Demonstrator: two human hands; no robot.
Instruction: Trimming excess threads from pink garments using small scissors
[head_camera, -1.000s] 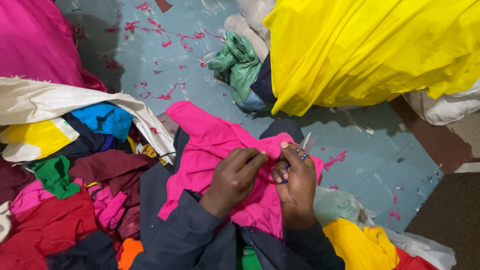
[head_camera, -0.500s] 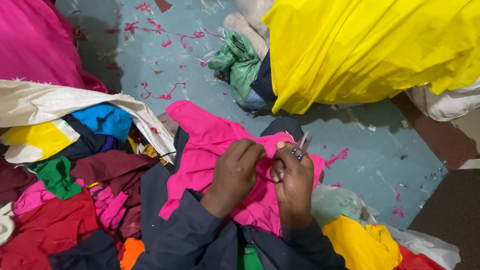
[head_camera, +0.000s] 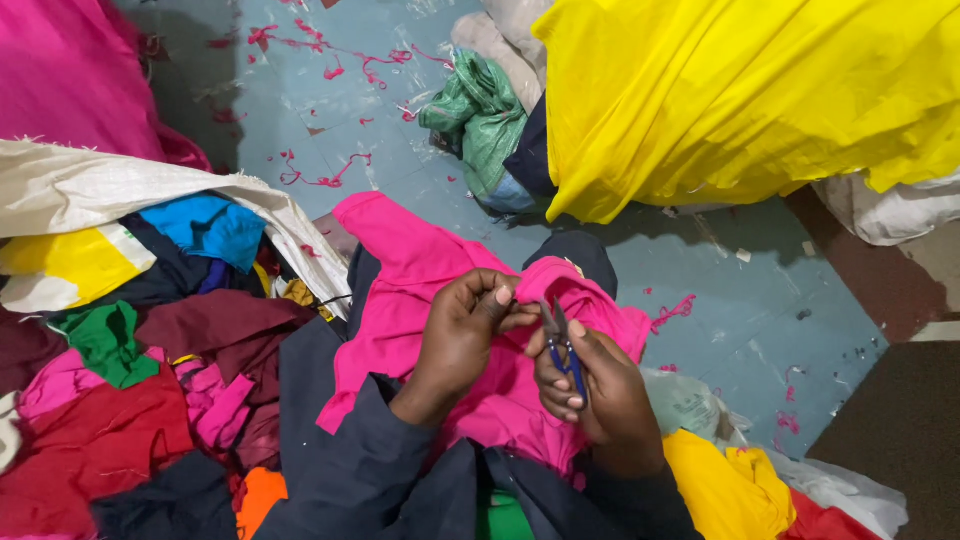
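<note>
A bright pink cloth (head_camera: 415, 270) lies over my lap and spreads onto the blue-grey floor. My left hand (head_camera: 462, 335) pinches a raised fold of it near the top edge. My right hand (head_camera: 590, 385) grips small scissors with blue handles (head_camera: 562, 345), their blades pointing up at the fold between the two hands. Dark blue sleeves cover both my forearms.
A big yellow cloth bundle (head_camera: 740, 100) fills the upper right, with a green bag (head_camera: 480, 115) beside it. A white woven sack (head_camera: 120, 185) holding mixed coloured scraps lies at left. Pink thread trimmings (head_camera: 330, 180) dot the floor. Another yellow cloth (head_camera: 725, 485) sits at the lower right.
My right hand has turned so the scissors point up into the fold. The left hand has gathered the pink cloth higher between its fingers.
</note>
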